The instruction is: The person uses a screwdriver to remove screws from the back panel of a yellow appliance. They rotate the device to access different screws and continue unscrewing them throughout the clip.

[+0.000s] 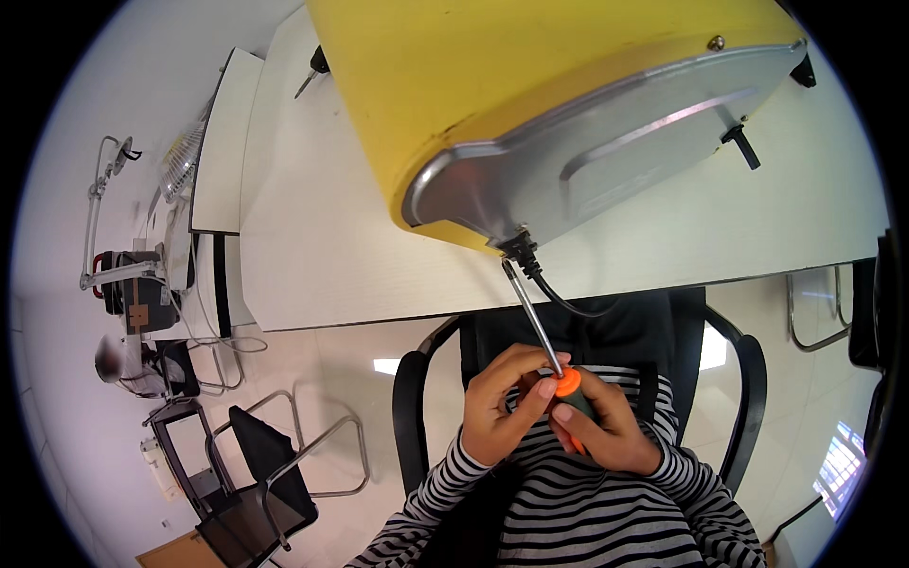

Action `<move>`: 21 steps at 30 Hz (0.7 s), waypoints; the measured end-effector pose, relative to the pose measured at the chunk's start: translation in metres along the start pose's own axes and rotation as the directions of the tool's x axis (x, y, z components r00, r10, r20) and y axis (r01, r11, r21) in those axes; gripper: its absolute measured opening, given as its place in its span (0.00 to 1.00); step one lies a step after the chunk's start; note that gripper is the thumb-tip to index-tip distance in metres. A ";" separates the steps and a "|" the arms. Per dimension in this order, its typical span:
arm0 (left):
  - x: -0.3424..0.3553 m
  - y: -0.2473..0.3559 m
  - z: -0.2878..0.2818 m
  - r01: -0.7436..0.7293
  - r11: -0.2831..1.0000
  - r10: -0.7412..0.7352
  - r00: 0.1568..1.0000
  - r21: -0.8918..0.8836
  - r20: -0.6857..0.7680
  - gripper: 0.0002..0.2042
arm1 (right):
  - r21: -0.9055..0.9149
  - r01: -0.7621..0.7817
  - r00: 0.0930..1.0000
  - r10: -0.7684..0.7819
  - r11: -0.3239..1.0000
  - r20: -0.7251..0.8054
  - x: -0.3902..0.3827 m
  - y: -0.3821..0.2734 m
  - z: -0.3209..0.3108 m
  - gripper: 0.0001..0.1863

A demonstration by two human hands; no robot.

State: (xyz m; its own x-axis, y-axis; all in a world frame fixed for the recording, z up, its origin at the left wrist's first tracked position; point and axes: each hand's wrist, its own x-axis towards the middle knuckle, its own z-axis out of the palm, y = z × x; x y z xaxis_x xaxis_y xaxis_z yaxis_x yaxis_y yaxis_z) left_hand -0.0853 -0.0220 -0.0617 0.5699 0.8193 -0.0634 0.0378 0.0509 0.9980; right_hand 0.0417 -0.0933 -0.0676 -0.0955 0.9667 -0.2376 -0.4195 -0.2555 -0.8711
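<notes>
A screwdriver point(532, 312) with a long metal shaft and an orange and dark green handle slants up from my lap. My right hand point(611, 426) is wrapped round its handle. At the front of the handle, by the orange collar, my left hand point(502, 402) is closed with its fingertips on it. The screwdriver's tip reaches the lower edge of a big yellow casing point(454, 95) with a silver metal plate point(606, 151). Right beside the tip, a black power cord point(532, 265) comes out of the casing; whether the tip touches a screw I cannot tell.
The casing lies on a white table point(312, 237) whose edge is just beyond my hands. A small black-handled tool point(317, 64) lies at its far left. A black peg point(741, 147) juts from the casing. Chairs point(270, 454), a lamp point(99, 189) and a person point(142, 369) are farther left.
</notes>
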 end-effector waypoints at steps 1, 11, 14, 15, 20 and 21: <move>0.000 0.000 0.000 0.003 1.000 -0.003 1.000 -0.006 -0.001 0.10 | 0.000 0.000 1.000 0.000 1.000 0.002 0.000 0.000 0.000 0.11; 0.001 0.001 0.000 0.009 1.000 -0.009 1.000 0.008 0.018 0.10 | -0.014 -0.006 1.000 0.006 1.000 0.000 0.000 -0.001 -0.002 0.12; 0.002 0.002 0.001 0.015 1.000 -0.015 1.000 -0.019 0.014 0.10 | -0.101 -0.027 1.000 0.028 0.995 0.003 -0.002 -0.005 -0.003 0.11; 0.002 0.002 0.003 0.018 0.999 -0.018 1.000 -0.040 0.003 0.11 | -0.151 0.015 0.999 -0.019 0.988 -0.026 -0.003 -0.005 -0.004 0.11; 0.004 0.004 0.008 -0.053 0.993 0.046 0.997 0.103 0.063 0.17 | -0.239 0.167 0.976 -0.195 0.957 -0.099 -0.007 -0.006 -0.005 0.11; 0.005 0.006 0.010 -0.045 0.988 0.037 0.998 0.148 0.059 0.16 | -0.264 0.180 0.970 -0.216 0.948 -0.113 -0.007 -0.003 -0.004 0.11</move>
State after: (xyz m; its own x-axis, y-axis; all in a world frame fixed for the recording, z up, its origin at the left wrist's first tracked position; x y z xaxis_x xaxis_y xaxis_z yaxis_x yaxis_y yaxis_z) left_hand -0.0742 -0.0238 -0.0562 0.6182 0.7856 -0.0269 0.1329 -0.0707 0.9886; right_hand 0.0473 -0.0992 -0.0649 0.0998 0.9909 -0.0906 -0.1765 -0.0720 -0.9817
